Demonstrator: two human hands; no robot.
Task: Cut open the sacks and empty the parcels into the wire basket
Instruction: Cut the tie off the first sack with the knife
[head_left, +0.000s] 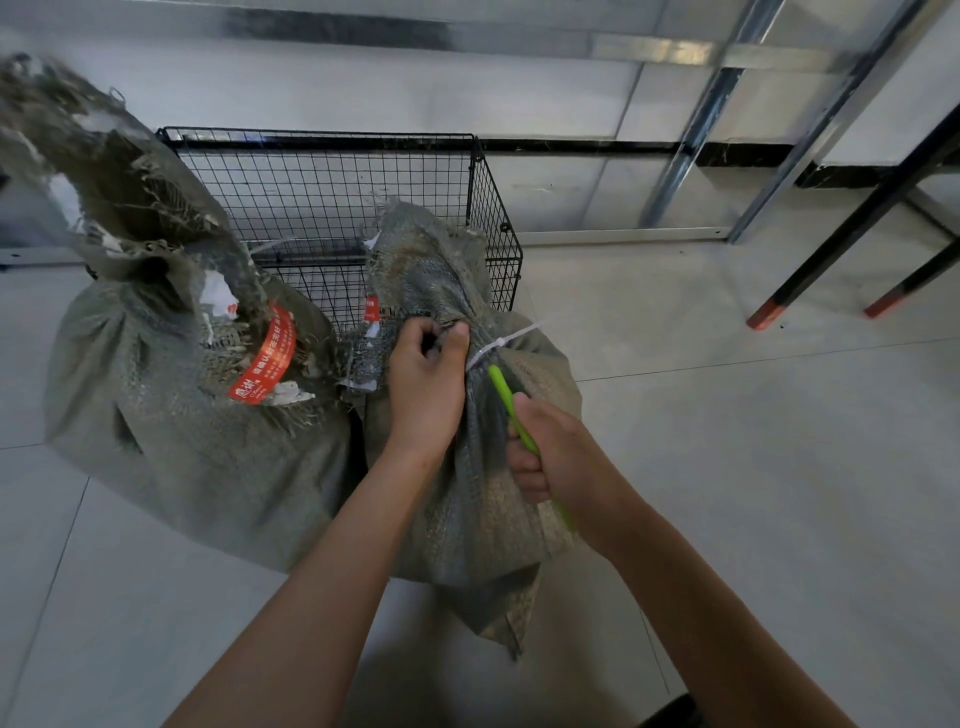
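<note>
The right sack (467, 467) stood on the floor, near the wire basket (332, 208). The left hand (426, 379) pinched its gathered neck; the right hand (550, 457), fingers closed round a green cutter (501, 389), pointed the blade up-left at the white zip tie (498, 345), just beyond its tip.

Both forearms are bare from wrist to frame edge; no sleeve in view. The left hand (426, 379) and right hand (545, 452) are bare: no gloves. Fingers (527, 475) show short nails.
</note>
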